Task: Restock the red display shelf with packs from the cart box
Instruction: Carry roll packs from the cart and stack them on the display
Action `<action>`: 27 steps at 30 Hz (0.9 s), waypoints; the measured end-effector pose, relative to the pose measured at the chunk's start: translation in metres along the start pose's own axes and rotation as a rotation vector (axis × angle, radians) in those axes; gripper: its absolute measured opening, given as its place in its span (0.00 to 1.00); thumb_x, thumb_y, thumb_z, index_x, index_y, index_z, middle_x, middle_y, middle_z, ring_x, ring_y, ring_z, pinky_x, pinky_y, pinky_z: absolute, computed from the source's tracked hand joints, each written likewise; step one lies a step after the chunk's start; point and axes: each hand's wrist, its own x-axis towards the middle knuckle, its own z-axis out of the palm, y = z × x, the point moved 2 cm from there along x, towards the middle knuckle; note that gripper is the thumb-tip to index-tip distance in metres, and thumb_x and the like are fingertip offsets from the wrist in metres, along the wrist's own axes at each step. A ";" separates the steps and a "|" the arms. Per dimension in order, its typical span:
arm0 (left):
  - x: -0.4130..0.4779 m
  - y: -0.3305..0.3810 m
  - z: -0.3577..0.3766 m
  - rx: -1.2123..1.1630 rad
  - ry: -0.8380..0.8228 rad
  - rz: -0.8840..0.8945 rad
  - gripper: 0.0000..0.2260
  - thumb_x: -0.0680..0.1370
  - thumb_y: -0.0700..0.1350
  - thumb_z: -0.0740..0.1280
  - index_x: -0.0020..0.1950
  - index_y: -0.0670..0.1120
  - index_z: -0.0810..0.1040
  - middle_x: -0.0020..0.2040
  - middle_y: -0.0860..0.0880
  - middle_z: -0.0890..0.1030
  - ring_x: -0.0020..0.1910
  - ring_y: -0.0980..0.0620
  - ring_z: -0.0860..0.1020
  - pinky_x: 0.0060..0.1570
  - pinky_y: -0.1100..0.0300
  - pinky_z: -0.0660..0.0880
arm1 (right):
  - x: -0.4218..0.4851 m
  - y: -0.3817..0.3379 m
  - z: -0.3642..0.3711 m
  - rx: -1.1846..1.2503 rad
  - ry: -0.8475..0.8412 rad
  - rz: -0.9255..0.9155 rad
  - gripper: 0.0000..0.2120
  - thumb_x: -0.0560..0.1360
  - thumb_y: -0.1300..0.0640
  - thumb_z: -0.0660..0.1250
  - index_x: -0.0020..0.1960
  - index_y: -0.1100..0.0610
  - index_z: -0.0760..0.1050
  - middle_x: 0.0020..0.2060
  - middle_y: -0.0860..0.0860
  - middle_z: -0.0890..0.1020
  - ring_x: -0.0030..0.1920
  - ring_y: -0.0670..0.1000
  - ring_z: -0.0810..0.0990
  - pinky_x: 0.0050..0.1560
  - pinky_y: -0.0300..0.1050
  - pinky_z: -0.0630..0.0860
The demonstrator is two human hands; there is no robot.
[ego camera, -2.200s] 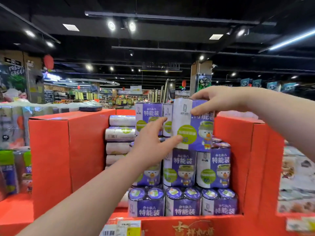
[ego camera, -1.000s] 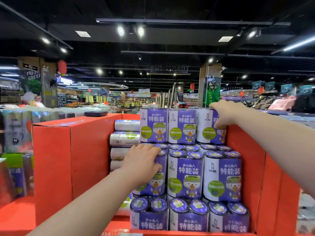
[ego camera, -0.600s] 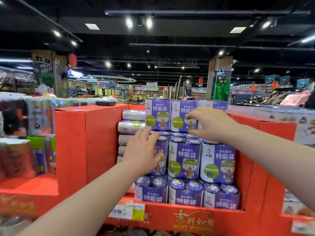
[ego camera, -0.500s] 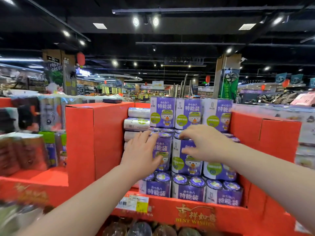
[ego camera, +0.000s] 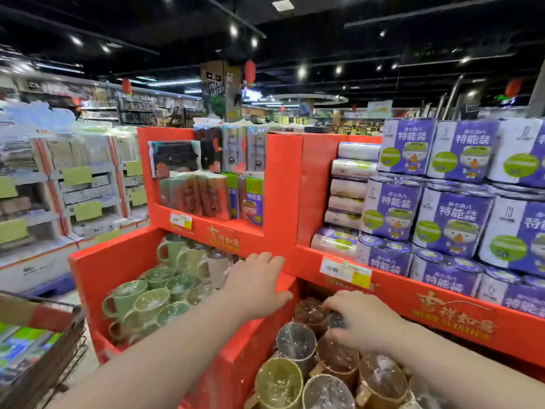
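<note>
I recorded my left hand (ego camera: 256,286) flat and open on the red shelf (ego camera: 283,184) at centre, right hand (ego camera: 364,318) curled over mugs (ego camera: 296,340) lower right, grip indeterminate, packs (ego camera: 454,222) stacked at right.

Packs (ego camera: 451,214) stand stacked on the shelf's (ego camera: 395,293) right end; below its front edge, mugs (ego camera: 153,301) lie left of a divider (ego camera: 250,352), cups (ego camera: 296,340) right; the cart box (ego camera: 17,309) sits far left

Dark ceiling (ego camera: 324,31) with spotlights (ego camera: 301,72), red lanterns (ego camera: 250,71), blurred store shelving (ego camera: 88,184) on the left
</note>
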 end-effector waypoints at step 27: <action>-0.441 -0.334 0.091 -0.080 -0.424 -0.679 0.28 0.76 0.59 0.61 0.72 0.47 0.63 0.69 0.47 0.68 0.68 0.45 0.67 0.66 0.52 0.67 | 0.091 -0.504 -0.005 0.201 0.096 -0.469 0.24 0.75 0.47 0.65 0.69 0.49 0.68 0.66 0.52 0.73 0.65 0.56 0.72 0.64 0.51 0.70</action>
